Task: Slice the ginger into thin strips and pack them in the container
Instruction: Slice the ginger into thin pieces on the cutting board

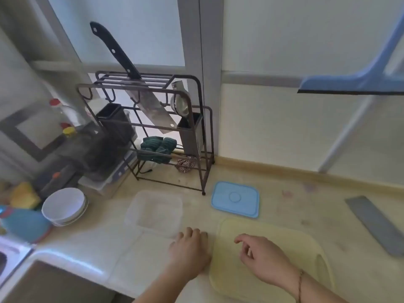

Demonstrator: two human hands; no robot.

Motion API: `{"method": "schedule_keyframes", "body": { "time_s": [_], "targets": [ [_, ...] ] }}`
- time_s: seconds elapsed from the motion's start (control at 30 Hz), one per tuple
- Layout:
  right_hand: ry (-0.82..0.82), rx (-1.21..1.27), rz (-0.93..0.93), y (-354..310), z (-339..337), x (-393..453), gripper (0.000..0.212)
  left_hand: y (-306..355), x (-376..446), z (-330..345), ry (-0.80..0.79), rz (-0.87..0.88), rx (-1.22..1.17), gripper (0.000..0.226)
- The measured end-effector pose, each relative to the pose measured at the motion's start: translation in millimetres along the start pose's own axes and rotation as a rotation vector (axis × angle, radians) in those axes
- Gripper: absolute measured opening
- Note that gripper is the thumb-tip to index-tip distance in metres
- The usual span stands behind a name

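A person's two bare hands hover at the near edge of a kitchen counter [284,193]. The left hand [189,248], palm down with fingers loosely curled and grasping nothing, sits just beside a pale yellow cutting board [295,248]; the right hand [260,253] hangs over the board, fingers slack and also empty. A clear plastic container [154,212] stands open just beyond the left hand, its blue lid [235,199] lying flat to the right, apart from it. Behind them, a cleaver [140,92] leans in a dark wire rack [196,127]. Stacked white bowls [63,205] rest at left. No ginger can be made out.
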State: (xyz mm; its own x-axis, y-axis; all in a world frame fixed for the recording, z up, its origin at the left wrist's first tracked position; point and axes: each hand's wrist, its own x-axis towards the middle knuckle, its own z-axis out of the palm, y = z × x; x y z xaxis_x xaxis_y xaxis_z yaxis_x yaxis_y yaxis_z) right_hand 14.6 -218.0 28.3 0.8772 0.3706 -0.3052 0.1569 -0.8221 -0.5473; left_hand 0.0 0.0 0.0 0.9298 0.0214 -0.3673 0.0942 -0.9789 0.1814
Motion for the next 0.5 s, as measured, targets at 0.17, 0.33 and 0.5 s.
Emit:
{"method": "schedule_keyframes", "body": {
  "time_s": [0.17,0.33,0.5],
  "targets": [
    [-0.051,0.072,0.058,11,11,-4,0.032,-4,2,13,0.074,0.013,0.03,0.042],
    [0.014,0.145,0.099,40,7,-16,0.03,17,6,17,0.146,0.277,-0.058,0.058],
    [0.157,0.202,0.223,77,4,-45,0.029,83,19,34,0.131,0.74,0.019,0.071]
  ]
}}
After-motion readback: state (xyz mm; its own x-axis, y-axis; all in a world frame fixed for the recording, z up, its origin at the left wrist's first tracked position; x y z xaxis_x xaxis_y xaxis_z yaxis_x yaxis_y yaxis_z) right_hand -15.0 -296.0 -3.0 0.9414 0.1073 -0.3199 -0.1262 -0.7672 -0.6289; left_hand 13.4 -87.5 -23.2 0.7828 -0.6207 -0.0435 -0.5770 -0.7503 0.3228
